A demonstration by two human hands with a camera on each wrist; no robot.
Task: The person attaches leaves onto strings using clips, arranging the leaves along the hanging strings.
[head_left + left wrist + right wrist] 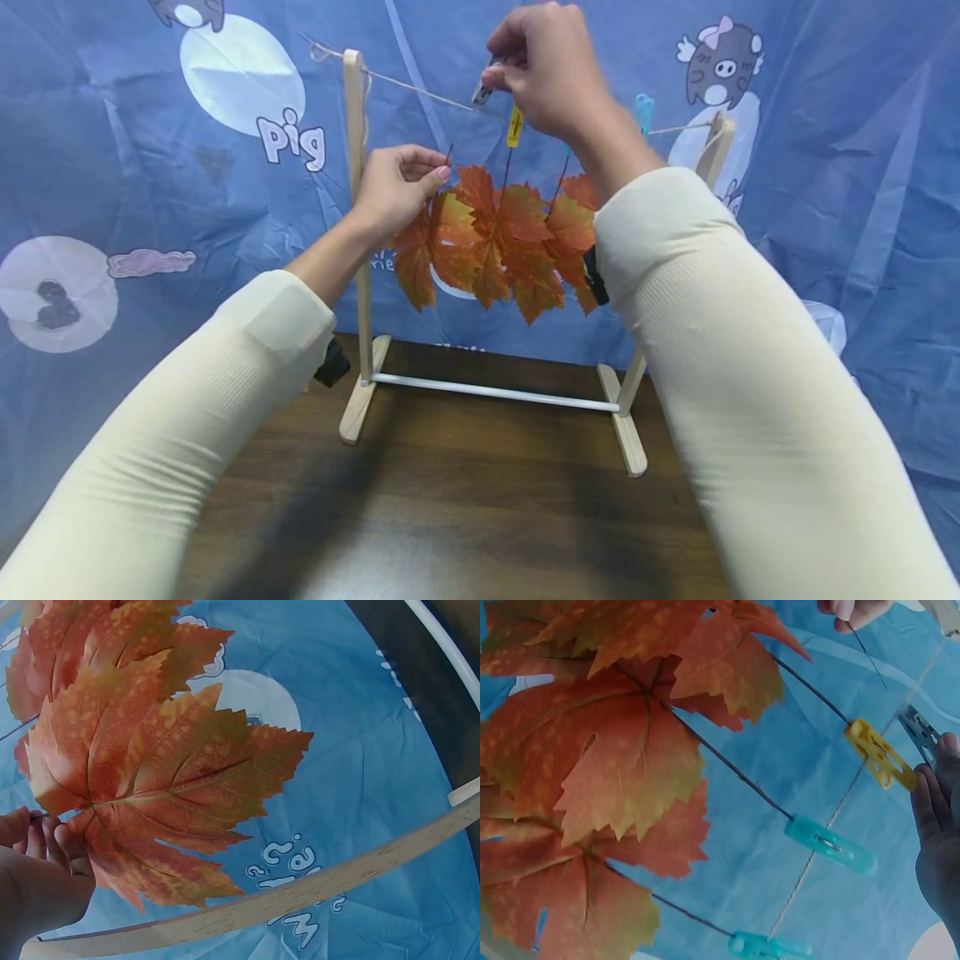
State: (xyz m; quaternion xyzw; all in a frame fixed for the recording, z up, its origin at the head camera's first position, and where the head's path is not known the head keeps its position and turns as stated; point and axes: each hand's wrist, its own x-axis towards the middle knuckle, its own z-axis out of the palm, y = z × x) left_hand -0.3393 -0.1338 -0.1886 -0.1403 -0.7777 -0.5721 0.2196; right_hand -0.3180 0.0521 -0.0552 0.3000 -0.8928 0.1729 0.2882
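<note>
My left hand pinches the thin dark stem of an orange-red maple leaf, which hangs below the fingers with its stem end pointing up. My right hand grips a grey clothespin between thumb and fingers, its tip right at the string. Beside it, a yellow clothespin holds another leaf's stem on the string. Two teal clothespins farther along hold more leaves. In the head view my right hand and forearm cover part of the string.
A wooden post stands just left of my left hand, with the string tied at its top. The other post is on the right. A white bar joins them low over the brown table. A blue printed cloth hangs behind.
</note>
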